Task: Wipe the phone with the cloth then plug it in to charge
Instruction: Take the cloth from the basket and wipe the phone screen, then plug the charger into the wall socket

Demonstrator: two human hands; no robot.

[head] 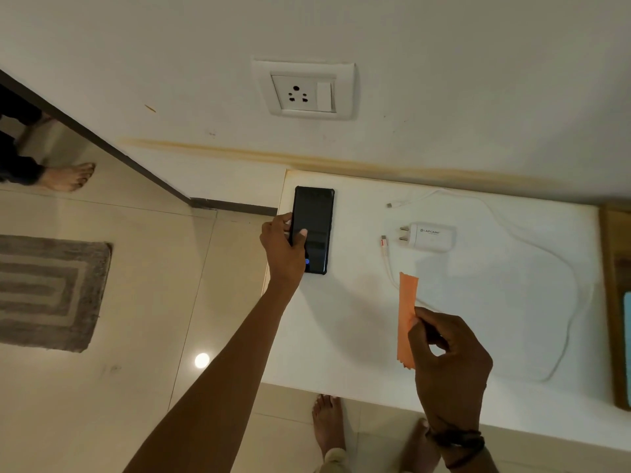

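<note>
A person stands at a white counter [341, 336], seen from their own head, looking down. At the counter's ten o'clock corner lies a black phone [316, 220], screen up, long side pointing at the wall. The left hand [285, 249] reaches in from seven o'clock and grips the phone's left edge: thumb flat on the glass, fingers curled around the side, seemingly to steady or lift it for wiping.

At five o'clock the right hand [447, 367] holds an orange cloth [407, 315], folded into a narrow strip. Thumb and forefinger pinch its lower half; the other fingers curl loosely beneath. The strip points toward twelve o'clock, clear of the phone, so wiping has probably not begun.

Toward two o'clock a white charger [432, 236] lies on its side, pins facing the phone. A white cable [563, 302] loops around it, both ends free near the charger, neither plugged in. On the wall at twelve o'clock is a socket [304, 92], nothing in it, close enough above the phone for the charging step.
</note>
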